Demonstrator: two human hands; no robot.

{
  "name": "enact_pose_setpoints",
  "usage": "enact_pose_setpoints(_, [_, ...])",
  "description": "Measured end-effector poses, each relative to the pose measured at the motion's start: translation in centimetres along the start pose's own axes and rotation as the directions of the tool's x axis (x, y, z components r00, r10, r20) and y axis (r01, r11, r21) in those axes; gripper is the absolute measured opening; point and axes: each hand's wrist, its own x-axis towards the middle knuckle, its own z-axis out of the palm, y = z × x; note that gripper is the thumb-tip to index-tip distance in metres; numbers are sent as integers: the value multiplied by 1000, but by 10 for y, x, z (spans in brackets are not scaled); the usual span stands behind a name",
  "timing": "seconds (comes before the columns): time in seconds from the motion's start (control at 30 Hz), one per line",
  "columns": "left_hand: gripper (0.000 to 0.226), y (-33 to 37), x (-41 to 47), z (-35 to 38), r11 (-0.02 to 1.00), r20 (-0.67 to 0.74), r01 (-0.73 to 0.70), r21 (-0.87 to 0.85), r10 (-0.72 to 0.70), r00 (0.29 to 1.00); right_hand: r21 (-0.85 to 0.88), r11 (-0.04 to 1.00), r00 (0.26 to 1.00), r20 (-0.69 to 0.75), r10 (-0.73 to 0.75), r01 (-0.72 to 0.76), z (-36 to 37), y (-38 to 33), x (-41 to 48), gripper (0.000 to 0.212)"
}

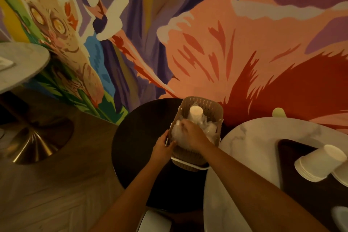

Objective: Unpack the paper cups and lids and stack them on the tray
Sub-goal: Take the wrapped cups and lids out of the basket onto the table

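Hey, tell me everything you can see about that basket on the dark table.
The basket is tan, rectangular and plastic-looking, its walls perforated with small holes, with a white band at its near edge. It stands upright on the dark round table, beside the marble table. Inside are a stack of paper cups and crumpled clear plastic wrapping. The left hand grips its left rim; the right hand reaches inside onto the wrapping.

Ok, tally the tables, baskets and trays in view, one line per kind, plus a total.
Tables: 3, left marble table, dark round table, right marble table
Basket: 1
Tray: 1
Total: 5
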Motion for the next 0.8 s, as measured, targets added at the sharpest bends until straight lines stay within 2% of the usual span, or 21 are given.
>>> enact_pose_setpoints(0.07, [60,1,-1,0,1000,24,-15,-4,15,1000,188,980,993,-89,77,-60,-10,-1,-3,27])
enact_pose_setpoints(0.13, [60,2,-4,0,1000,20,-21,10,21,1000,284,954,976,-161,147,-97,-24,-1,-3,25])
enact_pose_setpoints(0.2, [61,2,-7,-1,1000,32,-22,8,22,999,336,940,952,-262,159,-64,-45,-2,-6,19])
enact_pose_setpoints(0.3, [60,4,-7,-1,1000,41,-19,3,19,999,350,936,889,-440,128,39,-80,4,-16,16])
enact_pose_setpoints(0.43, [61,3,-3,-1,1000,40,3,21,-4,999,253,966,805,-584,104,58,-122,30,-35,15])
enact_pose_setpoints(0.5, [61,2,-2,-1,1000,36,9,7,-10,999,208,978,778,-614,137,-8,-135,54,-46,19])
enact_pose_setpoints(0.67, [61,-3,0,-1,999,53,28,-32,-26,998,273,913,662,-628,409,-305,-131,118,-73,21])
enact_pose_setpoints(0.73, [63,-5,-1,-1,998,63,37,-55,-34,997,199,886,622,-649,439,-418,-121,137,-85,22])
enact_pose_setpoints(0.8, [63,-7,-1,-1,997,64,46,-67,-42,997,105,862,636,-632,443,-497,-108,150,-96,24])
